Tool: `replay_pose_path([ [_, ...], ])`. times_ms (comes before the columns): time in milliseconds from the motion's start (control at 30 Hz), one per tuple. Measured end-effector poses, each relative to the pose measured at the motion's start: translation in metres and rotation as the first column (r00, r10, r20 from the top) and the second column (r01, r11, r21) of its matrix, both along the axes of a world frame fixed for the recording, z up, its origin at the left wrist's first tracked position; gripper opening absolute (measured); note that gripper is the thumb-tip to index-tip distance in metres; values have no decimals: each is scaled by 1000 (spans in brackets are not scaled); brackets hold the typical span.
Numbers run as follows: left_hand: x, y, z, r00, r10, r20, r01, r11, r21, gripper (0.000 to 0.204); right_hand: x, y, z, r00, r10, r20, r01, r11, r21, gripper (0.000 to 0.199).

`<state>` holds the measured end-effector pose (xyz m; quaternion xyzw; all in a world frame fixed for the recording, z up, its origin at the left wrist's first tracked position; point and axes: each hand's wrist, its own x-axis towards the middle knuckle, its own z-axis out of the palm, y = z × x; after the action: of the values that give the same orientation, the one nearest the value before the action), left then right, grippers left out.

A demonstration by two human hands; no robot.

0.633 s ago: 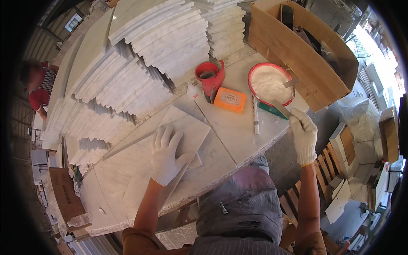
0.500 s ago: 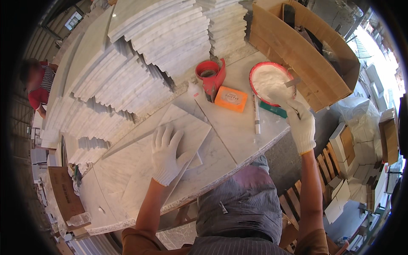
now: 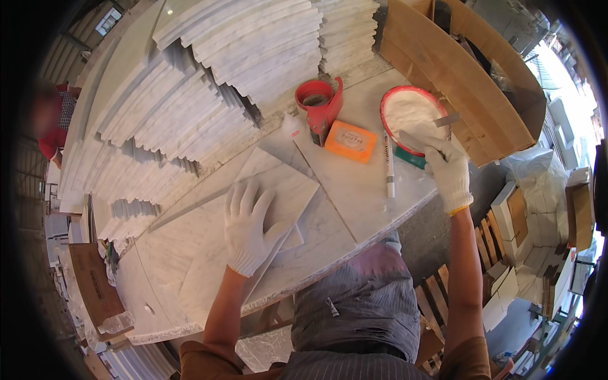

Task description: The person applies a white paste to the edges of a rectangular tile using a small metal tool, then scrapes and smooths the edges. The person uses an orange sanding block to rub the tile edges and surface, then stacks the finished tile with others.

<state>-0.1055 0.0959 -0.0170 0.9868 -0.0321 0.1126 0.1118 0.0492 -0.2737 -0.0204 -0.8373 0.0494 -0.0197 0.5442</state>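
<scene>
My left hand (image 3: pixel 248 228), in a white knit glove, lies flat with fingers spread on a grey-veined marble slab (image 3: pixel 293 180). That slab overlaps another marble piece (image 3: pixel 202 278) on the worktable. At the right, my gloved right hand (image 3: pixel 448 174) is closed around what looks like a putty knife (image 3: pixel 413 140); its handle is hidden in the fingers. The tool's flat blade dips into white paste in a red-rimmed bowl (image 3: pixel 384 118). A second flat metal blade (image 3: pixel 447 120) leans over the bowl's right rim. A green object (image 3: pixel 410 158) sits partly under the bowl.
Beyond the bowl stands a long open cardboard box (image 3: pixel 456 82). A red tape dispenser (image 3: pixel 322 113), an orange box (image 3: pixel 350 142), a white marker (image 3: pixel 389 168) and a small white bottle (image 3: pixel 293 126) lie mid-table. Stacked marble slabs (image 3: pixel 253 50) line the back; a person (image 3: pixel 54 120) is far left.
My right hand has shifted slightly, and the tool's blade now shows more plainly in the paste. My left hand stays on the slab. The whole view has tilted a little.
</scene>
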Motion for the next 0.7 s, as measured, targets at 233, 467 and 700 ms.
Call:
replay_pose_path([
  [233, 1, 2, 0, 1000, -9, 13, 9, 1000, -11, 60, -12, -6, -1, 998, 13, -68, 10, 947, 322, 27],
  [467, 2, 4, 2, 1000, -8, 1, 8, 1000, -14, 61, -77, 61, 10, 971, 90, -223, 10, 911, 412, 23],
  [700, 3, 3, 2, 999, -16, 35, 17, 1000, -12, 61, -85, 98, -4, 958, 197, -207, -109, 921, 373, 25],
])
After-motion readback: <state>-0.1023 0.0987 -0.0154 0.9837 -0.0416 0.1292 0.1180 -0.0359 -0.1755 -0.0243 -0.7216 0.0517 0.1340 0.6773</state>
